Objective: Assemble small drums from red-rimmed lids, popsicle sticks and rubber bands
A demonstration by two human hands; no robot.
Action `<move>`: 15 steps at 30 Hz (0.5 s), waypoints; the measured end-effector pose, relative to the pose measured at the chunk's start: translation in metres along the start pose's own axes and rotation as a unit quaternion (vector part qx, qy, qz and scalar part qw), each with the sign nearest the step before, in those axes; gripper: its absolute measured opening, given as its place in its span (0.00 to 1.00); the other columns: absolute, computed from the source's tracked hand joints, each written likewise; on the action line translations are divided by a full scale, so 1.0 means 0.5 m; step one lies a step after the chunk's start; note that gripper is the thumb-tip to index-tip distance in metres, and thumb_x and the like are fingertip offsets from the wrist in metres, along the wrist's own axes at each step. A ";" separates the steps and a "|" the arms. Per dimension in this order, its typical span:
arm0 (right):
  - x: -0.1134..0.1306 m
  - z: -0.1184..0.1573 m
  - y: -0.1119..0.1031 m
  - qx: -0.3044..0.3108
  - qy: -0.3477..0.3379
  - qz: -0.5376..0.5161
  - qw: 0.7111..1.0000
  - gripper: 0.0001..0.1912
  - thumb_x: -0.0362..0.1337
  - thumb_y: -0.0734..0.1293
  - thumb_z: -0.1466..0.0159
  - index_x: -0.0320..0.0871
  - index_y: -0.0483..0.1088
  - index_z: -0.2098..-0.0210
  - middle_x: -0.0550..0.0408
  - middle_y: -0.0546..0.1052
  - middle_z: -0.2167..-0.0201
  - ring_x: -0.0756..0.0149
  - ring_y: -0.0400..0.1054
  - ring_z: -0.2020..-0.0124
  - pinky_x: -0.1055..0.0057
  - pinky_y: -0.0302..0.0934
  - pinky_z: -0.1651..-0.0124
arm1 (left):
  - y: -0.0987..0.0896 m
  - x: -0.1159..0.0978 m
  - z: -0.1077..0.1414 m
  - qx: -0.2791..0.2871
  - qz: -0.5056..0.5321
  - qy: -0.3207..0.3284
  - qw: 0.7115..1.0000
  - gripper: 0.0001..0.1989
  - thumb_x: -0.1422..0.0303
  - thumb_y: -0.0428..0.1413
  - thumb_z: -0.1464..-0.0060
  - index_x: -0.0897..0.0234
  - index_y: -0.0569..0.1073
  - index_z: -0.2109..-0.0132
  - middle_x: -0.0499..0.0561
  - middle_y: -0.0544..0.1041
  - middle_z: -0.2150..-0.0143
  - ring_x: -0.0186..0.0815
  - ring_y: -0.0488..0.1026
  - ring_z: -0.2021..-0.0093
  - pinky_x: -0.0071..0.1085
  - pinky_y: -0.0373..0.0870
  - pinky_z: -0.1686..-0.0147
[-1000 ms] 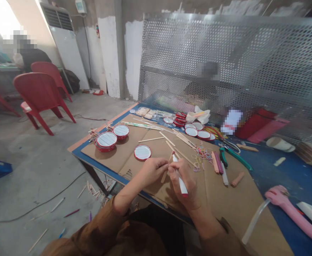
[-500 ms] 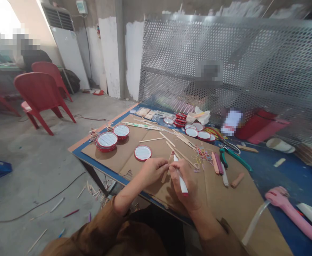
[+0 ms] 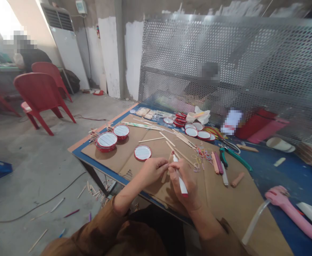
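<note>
My left hand (image 3: 154,171) pinches a thin wooden stick (image 3: 164,176) over the cardboard. A white marker with a red end (image 3: 182,185) is held in my right hand (image 3: 186,183), its tip at the reddened upper end of the stick. The fingertips of both hands are close together. Just beyond my left hand lies a round white disc with a red rim (image 3: 142,153). Loose wooden sticks (image 3: 181,154) lie past my hands, beside a tangle of coloured rubber bands (image 3: 204,153).
Stacked red-rimmed discs (image 3: 106,140) stand at the left on the cardboard (image 3: 225,209). Markers (image 3: 217,163), green-handled pliers (image 3: 236,158) and a pink tool (image 3: 291,209) lie right. Behind stands a perforated metal screen (image 3: 172,53). A person (image 3: 36,58) sits far left.
</note>
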State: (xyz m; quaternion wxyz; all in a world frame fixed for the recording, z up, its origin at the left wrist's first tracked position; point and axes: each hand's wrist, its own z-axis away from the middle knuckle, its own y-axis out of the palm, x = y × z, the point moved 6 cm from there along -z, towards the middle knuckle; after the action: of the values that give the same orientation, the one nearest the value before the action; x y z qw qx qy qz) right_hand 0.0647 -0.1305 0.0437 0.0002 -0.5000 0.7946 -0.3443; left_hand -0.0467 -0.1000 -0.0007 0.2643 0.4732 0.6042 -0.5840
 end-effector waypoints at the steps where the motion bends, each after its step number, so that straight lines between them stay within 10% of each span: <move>1: 0.000 0.000 0.000 0.000 0.000 0.002 1.000 0.04 0.32 0.59 0.34 0.45 0.64 0.65 0.56 0.68 0.71 0.67 0.65 0.68 0.69 0.61 0.64 | 0.000 0.001 0.000 0.001 -0.001 -0.001 1.000 0.13 0.65 0.48 0.44 0.67 0.74 0.68 0.48 0.74 0.73 0.31 0.68 0.70 0.22 0.62 0.70; 10: 0.001 0.003 0.001 0.012 0.000 -0.006 1.000 0.04 0.33 0.59 0.34 0.45 0.65 0.65 0.55 0.68 0.71 0.66 0.65 0.68 0.68 0.62 0.64 | 0.000 0.000 0.000 0.004 -0.001 -0.004 1.000 0.15 0.64 0.48 0.43 0.67 0.73 0.70 0.47 0.72 0.75 0.30 0.66 0.72 0.22 0.61 0.71; 15: -0.035 0.022 -0.012 -0.087 0.135 -0.058 0.985 0.07 0.37 0.61 0.36 0.44 0.63 0.58 0.55 0.71 0.69 0.67 0.68 0.69 0.69 0.65 0.67 | 0.000 -0.002 -0.001 -0.001 -0.017 -0.006 1.000 0.15 0.64 0.47 0.42 0.66 0.72 0.71 0.45 0.68 0.79 0.29 0.64 0.74 0.22 0.58 0.74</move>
State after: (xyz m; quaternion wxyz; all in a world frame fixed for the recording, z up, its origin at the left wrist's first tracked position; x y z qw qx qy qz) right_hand 0.0820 -0.1243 0.0328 -0.1709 -0.4918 0.7842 -0.3375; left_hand -0.0462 -0.0998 0.0000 0.2582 0.4587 0.6114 -0.5908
